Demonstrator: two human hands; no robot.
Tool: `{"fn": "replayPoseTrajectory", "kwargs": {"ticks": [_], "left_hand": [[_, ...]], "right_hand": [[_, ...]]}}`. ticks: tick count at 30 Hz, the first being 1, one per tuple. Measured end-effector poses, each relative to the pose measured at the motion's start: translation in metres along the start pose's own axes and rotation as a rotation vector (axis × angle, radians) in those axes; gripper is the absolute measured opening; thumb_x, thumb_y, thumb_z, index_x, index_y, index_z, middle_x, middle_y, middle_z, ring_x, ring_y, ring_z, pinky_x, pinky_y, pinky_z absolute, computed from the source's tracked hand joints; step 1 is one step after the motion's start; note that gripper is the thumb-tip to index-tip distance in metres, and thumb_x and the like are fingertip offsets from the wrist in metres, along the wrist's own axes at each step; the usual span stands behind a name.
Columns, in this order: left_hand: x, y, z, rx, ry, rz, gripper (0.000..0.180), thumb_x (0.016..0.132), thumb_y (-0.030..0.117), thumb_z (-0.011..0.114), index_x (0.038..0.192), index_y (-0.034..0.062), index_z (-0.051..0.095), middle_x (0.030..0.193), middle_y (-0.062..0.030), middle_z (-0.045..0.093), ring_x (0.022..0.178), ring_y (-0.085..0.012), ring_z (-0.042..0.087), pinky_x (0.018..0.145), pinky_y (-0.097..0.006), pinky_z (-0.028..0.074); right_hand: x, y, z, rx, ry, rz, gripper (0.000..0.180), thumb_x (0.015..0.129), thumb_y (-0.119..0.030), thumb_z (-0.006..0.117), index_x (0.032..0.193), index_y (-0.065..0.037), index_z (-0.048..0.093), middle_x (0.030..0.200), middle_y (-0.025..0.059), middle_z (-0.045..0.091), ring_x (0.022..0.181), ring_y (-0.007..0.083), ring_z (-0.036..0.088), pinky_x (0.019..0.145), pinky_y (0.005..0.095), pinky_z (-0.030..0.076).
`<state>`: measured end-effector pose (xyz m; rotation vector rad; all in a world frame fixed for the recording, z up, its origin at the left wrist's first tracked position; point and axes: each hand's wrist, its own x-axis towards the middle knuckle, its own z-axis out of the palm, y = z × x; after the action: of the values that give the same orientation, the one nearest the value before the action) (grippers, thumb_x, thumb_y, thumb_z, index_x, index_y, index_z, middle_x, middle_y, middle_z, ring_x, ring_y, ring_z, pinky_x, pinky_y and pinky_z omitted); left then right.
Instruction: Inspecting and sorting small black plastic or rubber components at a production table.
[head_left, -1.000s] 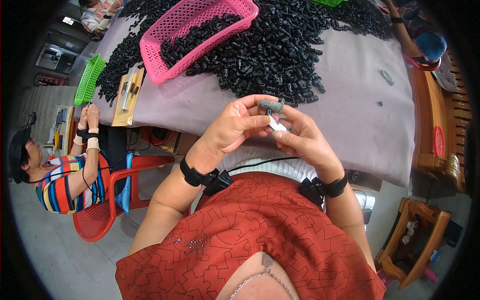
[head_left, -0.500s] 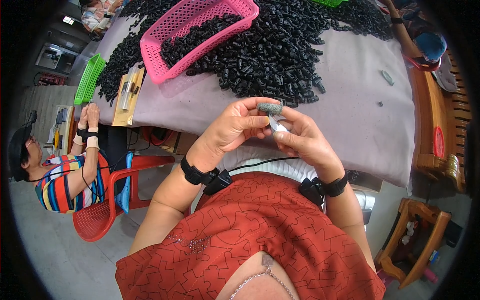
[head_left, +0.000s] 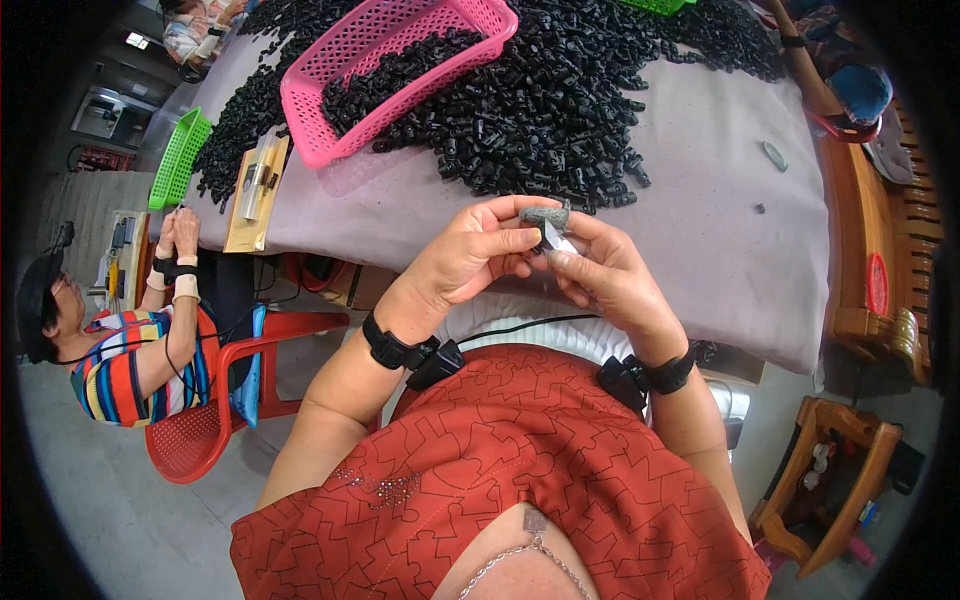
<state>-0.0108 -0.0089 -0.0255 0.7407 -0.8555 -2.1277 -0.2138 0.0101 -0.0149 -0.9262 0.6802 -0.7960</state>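
Observation:
My two hands meet over the near edge of the cloth-covered table. My left hand (head_left: 478,242) has thumb and fingers closed on a small black plastic part (head_left: 540,238), mostly hidden by the fingers. In my right hand (head_left: 605,265), the thumb and fingers pinch a small, flat, shiny pale piece (head_left: 560,240) against that part; its exact kind cannot be made out. A grey speckled band (head_left: 545,214) lies across the fingertips at the far side of the grip. Just beyond my hands spreads a large pile of black plastic parts (head_left: 540,130).
A pink basket (head_left: 335,148) lies tilted on the pile. To the left are a green basket (head_left: 180,160) and a wooden board (head_left: 245,225). A co-worker (head_left: 150,340) sits on a red chair (head_left: 190,440). A grey-green oval piece (head_left: 774,155) lies on the cloth (head_left: 720,240).
The pale piece has turned between my fingers, and the black part shows more beside it. The grey band has shifted slightly right. My arms stay nearly still.

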Motion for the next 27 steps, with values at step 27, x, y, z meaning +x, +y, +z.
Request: {"fn": "replayPoseTrajectory", "kwargs": {"ticks": [27], "left_hand": [[0.008,-0.004,-0.022,-0.093,0.061,-0.006,0.027,0.095,0.012,0.057,0.12,0.0037,0.059,0.098,-0.0086,0.068,0.076,-0.0115,0.066,0.068,-0.023,0.054]], "right_hand": [[0.002,0.001,-0.003,-0.018,0.033,0.037,0.034,0.094,-0.012,0.058,0.127,-0.002,0.053,0.07,-0.0038,0.053,0.053,0.0016,0.042,0.045,0.0165,0.031]]}}
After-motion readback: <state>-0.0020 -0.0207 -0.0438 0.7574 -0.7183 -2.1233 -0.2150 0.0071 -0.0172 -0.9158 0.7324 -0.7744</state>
